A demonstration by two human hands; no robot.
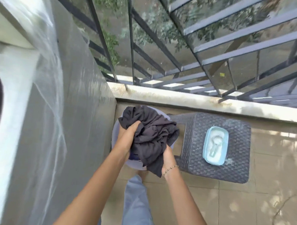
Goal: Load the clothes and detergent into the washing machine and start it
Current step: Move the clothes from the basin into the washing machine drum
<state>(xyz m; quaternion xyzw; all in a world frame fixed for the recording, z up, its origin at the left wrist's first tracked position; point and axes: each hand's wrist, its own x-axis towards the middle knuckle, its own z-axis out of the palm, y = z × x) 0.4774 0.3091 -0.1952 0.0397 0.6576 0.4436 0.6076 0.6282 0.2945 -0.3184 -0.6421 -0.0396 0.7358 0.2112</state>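
Got the dark clothes [151,134] bunched over the bucket [115,132] — gripping tight with left hand [129,134] and right hand [168,155], probably for one trip to the washing machine [10,100].

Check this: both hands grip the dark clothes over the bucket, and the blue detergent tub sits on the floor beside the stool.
One error: the head view shows the blue detergent tub on the stool, not the floor. The left hand and right hand do grip the dark clothes over the bucket.
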